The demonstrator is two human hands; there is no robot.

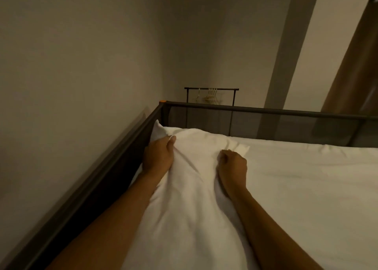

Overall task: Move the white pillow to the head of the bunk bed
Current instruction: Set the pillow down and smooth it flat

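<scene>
The white pillow (196,147) lies lengthwise on the white mattress (306,177) of the bunk bed, its far end close to the corner by the wall. My left hand (158,157) grips the pillow's left side, thumb on top. On the right side, my right hand (232,165) is closed in a fist on the fabric, which bunches into folds. Both forearms stretch along the pillow. The fingers under the fabric are hidden.
A dark metal guard rail (266,111) with mesh panels runs across the far end, and another rail (114,159) runs along the left wall. Behind the far rail stands a black clothes rack (211,89) with several hangers. A brown curtain (351,65) hangs at the right.
</scene>
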